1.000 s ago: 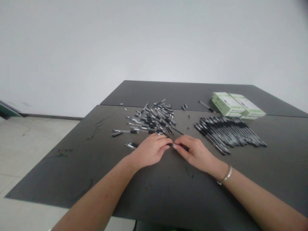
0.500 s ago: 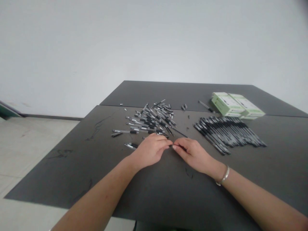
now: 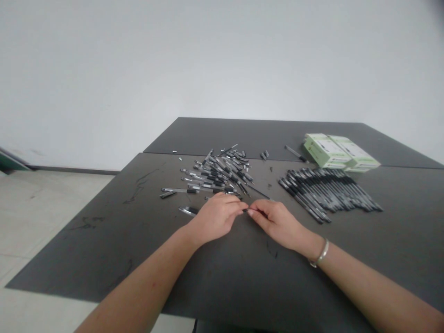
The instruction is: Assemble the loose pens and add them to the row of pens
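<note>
The left hand (image 3: 217,216) pinches a slim dark pen part (image 3: 245,210) inboard of the near edge of the matte table (image 3: 138,259); the right hand (image 3: 279,223) meets its end, its grip indeterminable. Toward the far edge lie a loose heap of clear-barrelled pens (image 3: 227,172), an aligned pen row (image 3: 326,188) and green-and-white boxes (image 3: 328,152). The hands conceal most of the part.

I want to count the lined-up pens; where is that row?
In the head view, the row of pens lies on the right side of the table, between the right hand and the green boxes.
</note>
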{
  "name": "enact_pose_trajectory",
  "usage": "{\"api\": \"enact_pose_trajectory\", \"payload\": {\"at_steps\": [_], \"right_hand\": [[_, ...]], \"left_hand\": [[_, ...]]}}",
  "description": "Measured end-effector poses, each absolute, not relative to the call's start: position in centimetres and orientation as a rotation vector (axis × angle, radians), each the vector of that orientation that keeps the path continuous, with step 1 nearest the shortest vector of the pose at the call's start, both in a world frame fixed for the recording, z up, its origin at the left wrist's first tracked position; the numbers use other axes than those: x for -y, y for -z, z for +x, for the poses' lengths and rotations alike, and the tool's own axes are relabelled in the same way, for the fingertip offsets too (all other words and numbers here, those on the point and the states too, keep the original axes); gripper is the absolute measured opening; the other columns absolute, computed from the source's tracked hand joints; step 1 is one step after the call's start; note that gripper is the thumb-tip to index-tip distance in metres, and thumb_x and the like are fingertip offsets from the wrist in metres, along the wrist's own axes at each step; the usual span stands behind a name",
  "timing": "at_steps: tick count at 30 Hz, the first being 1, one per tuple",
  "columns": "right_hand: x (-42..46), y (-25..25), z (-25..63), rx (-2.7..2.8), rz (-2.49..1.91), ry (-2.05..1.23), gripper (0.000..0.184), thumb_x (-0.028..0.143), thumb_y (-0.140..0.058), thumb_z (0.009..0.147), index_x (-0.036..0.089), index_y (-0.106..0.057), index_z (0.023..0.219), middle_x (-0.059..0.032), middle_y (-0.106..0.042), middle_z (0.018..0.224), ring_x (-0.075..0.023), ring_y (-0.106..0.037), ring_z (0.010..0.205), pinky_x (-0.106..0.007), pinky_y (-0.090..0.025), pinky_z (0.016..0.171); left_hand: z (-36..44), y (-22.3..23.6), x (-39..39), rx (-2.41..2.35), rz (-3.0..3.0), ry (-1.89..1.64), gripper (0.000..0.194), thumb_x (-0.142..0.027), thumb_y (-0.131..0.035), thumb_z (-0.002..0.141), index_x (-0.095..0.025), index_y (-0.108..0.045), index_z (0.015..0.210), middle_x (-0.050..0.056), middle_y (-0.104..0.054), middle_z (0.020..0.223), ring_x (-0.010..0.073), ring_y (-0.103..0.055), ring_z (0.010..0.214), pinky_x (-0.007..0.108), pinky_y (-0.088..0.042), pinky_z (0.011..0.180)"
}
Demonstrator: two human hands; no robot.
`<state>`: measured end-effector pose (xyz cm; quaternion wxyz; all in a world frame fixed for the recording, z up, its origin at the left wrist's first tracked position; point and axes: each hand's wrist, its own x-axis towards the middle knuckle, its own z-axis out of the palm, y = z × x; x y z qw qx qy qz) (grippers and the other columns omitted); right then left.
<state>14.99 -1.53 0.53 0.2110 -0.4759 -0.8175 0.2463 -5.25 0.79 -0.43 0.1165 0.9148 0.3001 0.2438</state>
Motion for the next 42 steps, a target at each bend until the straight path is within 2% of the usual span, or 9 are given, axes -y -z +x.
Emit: {"api": "enact_pose_trajectory", "payload": {"at_steps": [6,9,12,15,20,27,35,42], "right_hand": [[1.2,-1.0,15.8,2.249,-1.266,-0.686,0.024,0.028,-0.042,0.094,0.018,-0.062,0.083,-0.003,-0.064,0.078,-0.0154,-0.059,0.073,-0.025,-0.041,0.068],[0.4,-1.6,17.5,2.1,-1.377,-0.633,0.029,0.031,-0.039,0.095,0.019,-0.064,0.088,-0.0032,-0.067,0.08,-0.0157,-0.06,0.073,-0.026,-0.043,0.068],[-0.5,-2.0,19.6,2.017,-1.557,-0.537,0.023,0.031,-0.047,0.09,0.02,-0.067,0.091,-0.0023,-0.07,0.081,-0.0166,-0.062,0.073,-0.026,-0.044,0.066],[-1.1,-2.2,21.0,2.109,-1.671,-0.514,0.017,0.026,-0.054,0.082,0.021,-0.07,0.087,-0.0009,-0.071,0.079,-0.0162,-0.062,0.069,-0.026,-0.044,0.064],[-1.0,-2.0,21.1,2.29,-1.687,-0.502,0.019,0.021,-0.057,0.076,0.02,-0.072,0.088,-0.0026,-0.07,0.079,-0.0164,-0.062,0.069,-0.025,-0.044,0.063],[-0.9,-1.4,20.6,2.406,-1.632,-0.428,0.019,0.022,-0.057,0.078,0.019,-0.073,0.089,-0.005,-0.069,0.084,-0.0181,-0.061,0.072,-0.027,-0.044,0.065],[-0.7,-1.3,20.1,2.43,-1.622,-0.354,0.018,0.022,-0.056,0.079,0.017,-0.071,0.089,-0.0054,-0.067,0.08,-0.0176,-0.059,0.068,-0.027,-0.041,0.064],[-0.5,-1.6,19.6,2.409,-1.649,-0.358,0.02,0.017,-0.054,0.077,0.017,-0.07,0.088,-0.0053,-0.068,0.083,-0.0165,-0.059,0.069,-0.026,-0.04,0.066]], "left_hand": [[-5.3,0.4,-0.8,-0.932,2.648,-0.707,0.025,-0.017,-0.045,0.092,-0.017,-0.064,0.108,0.006,-0.069,0.102,0.0181,-0.062,0.096,0.033,-0.045,0.085],[-5.4,0.2,-0.9,-0.962,2.641,-0.705,0.026,-0.018,-0.044,0.093,-0.017,-0.063,0.11,0.006,-0.069,0.106,0.0185,-0.061,0.098,0.034,-0.045,0.087],[-5.5,0.2,-1.0,-0.995,2.645,-0.69,0.026,-0.02,-0.043,0.094,-0.017,-0.062,0.111,0.006,-0.068,0.109,0.0187,-0.061,0.099,0.035,-0.046,0.088],[-5.5,0.1,-1.0,-1.002,2.649,-0.674,0.027,-0.02,-0.043,0.094,-0.017,-0.062,0.111,0.006,-0.068,0.108,0.0188,-0.061,0.099,0.035,-0.046,0.087],[-5.5,0.1,-1.0,-1.002,2.653,-0.668,0.027,-0.019,-0.043,0.094,-0.017,-0.062,0.111,0.007,-0.068,0.106,0.0187,-0.061,0.098,0.035,-0.047,0.087],[-5.5,0.2,-1.0,-0.99,2.649,-0.683,0.026,-0.019,-0.044,0.093,-0.017,-0.062,0.111,0.007,-0.068,0.107,0.0187,-0.061,0.098,0.035,-0.047,0.087],[-5.6,0.4,-1.1,-0.995,2.629,-0.689,0.026,-0.02,-0.045,0.092,-0.017,-0.062,0.112,0.008,-0.067,0.106,0.0192,-0.062,0.099,0.034,-0.049,0.088],[-5.6,0.5,-1.1,-0.979,2.571,-0.75,0.028,-0.015,-0.044,0.092,-0.016,-0.061,0.114,0.009,-0.064,0.108,0.0184,-0.06,0.102,0.034,-0.048,0.092]]}}
